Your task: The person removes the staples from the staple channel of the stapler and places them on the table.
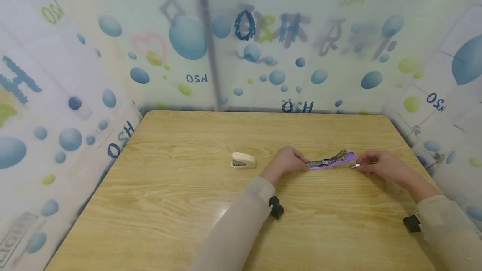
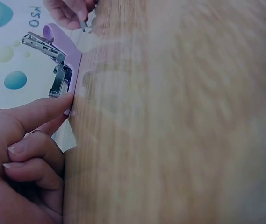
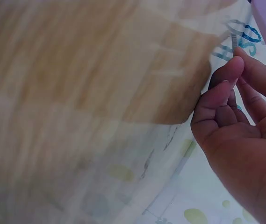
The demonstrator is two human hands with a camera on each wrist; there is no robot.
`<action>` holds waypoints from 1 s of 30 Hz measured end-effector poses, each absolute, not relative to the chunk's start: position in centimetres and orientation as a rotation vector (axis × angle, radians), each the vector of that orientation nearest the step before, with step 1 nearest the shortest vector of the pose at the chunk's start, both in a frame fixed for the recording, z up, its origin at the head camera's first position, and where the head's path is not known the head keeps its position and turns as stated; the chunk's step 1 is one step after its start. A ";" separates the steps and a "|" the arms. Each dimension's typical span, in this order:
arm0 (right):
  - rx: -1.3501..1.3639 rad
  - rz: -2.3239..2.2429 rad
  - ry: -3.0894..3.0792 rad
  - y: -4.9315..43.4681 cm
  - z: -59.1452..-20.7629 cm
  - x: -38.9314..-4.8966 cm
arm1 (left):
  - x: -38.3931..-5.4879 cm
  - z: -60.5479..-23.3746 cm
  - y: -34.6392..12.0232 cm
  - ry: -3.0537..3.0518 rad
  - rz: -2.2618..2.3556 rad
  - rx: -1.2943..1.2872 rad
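Note:
A purple stapler (image 1: pixel 328 164) lies on the table with its top swung back, so the metal magazine inside shows. My left hand (image 1: pixel 287 160) pinches one end of it between thumb and forefinger, the other fingers curled in the left wrist view, where the stapler's purple body (image 2: pixel 73 58) stands beyond the fingertips. Off the stapler's raised end, my right hand (image 1: pixel 385 167) pinches a short strip of staples (image 1: pixel 355 165) just above the tabletop. In the right wrist view the ridged grey strip (image 3: pixel 234 41) sticks up from between thumb and forefinger.
A cream stapler (image 1: pixel 244 160), closed, stands on the wooden table (image 1: pixel 158 204) left of my left hand. Behind the table's far edge hangs a patterned curtain (image 1: pixel 248 70) with blue and green drops. Black wrist cameras (image 1: pixel 276 207) sit at both sleeves.

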State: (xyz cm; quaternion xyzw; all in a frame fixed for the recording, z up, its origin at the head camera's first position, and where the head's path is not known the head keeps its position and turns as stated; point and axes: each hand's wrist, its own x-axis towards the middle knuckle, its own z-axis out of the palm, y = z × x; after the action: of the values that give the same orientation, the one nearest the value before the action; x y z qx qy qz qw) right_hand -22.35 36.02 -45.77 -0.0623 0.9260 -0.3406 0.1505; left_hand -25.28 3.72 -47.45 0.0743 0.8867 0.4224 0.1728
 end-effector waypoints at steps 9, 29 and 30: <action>-0.178 -0.936 2.660 35.9 -45.6 -22.0 | -25.3 -47.3 3.8 2.518 1.196 0.212; -0.217 -0.942 2.673 36.3 -42.6 -23.0 | -24.6 -47.1 3.1 2.379 1.272 0.253; -0.230 -0.937 2.688 36.2 -41.9 -23.2 | -24.4 -46.8 2.8 2.329 1.280 0.272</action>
State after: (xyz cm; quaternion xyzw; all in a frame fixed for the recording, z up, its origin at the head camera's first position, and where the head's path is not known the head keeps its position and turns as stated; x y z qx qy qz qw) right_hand -23.15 36.23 -41.92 -0.0798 0.9316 -0.3249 0.1424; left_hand -24.42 2.84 -46.79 0.0990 0.8479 0.4658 0.2328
